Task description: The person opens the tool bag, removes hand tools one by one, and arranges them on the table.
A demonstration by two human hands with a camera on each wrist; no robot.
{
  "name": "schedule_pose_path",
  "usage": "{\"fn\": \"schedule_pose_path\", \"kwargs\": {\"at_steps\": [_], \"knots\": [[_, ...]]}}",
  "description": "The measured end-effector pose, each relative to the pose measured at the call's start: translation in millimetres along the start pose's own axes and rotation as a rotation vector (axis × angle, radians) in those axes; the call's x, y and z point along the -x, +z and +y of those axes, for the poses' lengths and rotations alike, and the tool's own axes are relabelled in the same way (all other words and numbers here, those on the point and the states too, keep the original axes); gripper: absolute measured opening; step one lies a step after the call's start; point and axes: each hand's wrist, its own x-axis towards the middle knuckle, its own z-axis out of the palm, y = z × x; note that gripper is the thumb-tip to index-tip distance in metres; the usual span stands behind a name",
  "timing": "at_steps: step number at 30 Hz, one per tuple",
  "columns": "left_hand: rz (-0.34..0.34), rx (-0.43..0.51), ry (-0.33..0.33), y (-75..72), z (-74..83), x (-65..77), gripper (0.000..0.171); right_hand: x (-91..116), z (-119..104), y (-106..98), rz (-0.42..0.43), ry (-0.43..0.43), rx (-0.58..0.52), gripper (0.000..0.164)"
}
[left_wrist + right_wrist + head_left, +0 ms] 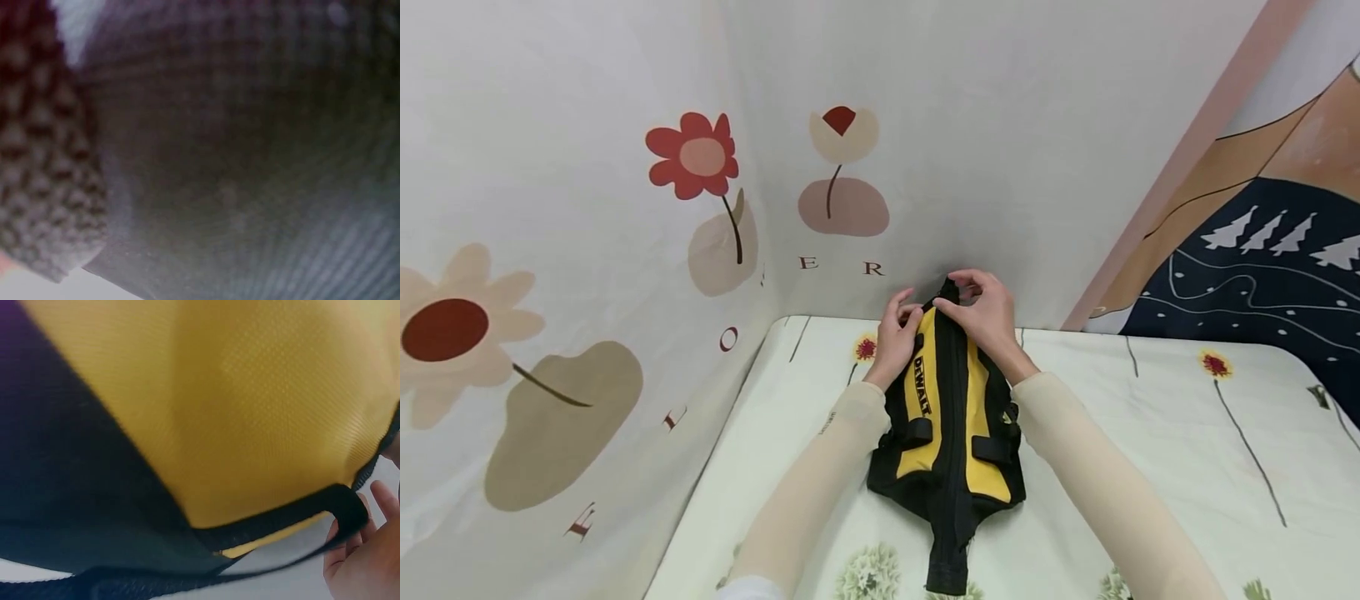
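Note:
A black and yellow DEWALT tool bag (922,446) lies lengthwise on the flowered cloth. Its dark zipper (953,383) runs along the top, and a loose black tab (948,575) hangs toward me at the near end. At the far end my right hand (992,321) pinches the black zipper end between thumb and fingers. My left hand (895,342) holds the bag's far left edge with bent fingers; the bag partly hides their grip. Dark mesh-like fabric (237,156), blurred, fills the left wrist view. In the right wrist view, the yellow side panel (262,412) appears beside fingers (384,499).
The bag rests on a pale cloth (1150,433) printed with flowers. Behind it hangs a white curtain (985,150) with flowers and letters, meeting another on the left (572,192). A dark blue printed cloth (1247,275) hangs at the right.

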Motion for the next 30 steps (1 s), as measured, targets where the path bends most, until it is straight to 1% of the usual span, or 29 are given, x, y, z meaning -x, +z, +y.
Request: {"fn": "schedule_pose_path", "kwargs": {"at_steps": [6, 14, 19, 25, 30], "knots": [[0.004, 0.008, 0.001, 0.9, -1.5, -1.1, 0.047, -8.3, 0.0, 8.0, 0.004, 0.046, 0.045, 0.040], [0.010, 0.016, 0.012, -1.5, -1.8, -2.4, 0.046, -15.6, -3.2, 14.5, -0.012, 0.080, 0.114, 0.038], [0.008, 0.022, 0.011, -0.6, -1.3, -1.7, 0.046, -17.3, -0.5, 16.5, -0.007, 0.109, 0.123, 0.034], [0.012, 0.025, 0.012, -0.3, -1.0, -1.7, 0.046, -14.9, -0.2, 16.5, 0.022, 0.095, 0.082, 0.029], [0.025, 0.009, 0.017, -0.3, -2.9, -2.7, 0.045, -14.0, 2.7, 18.0, 0.053, 0.045, 0.065, 0.027]]}}
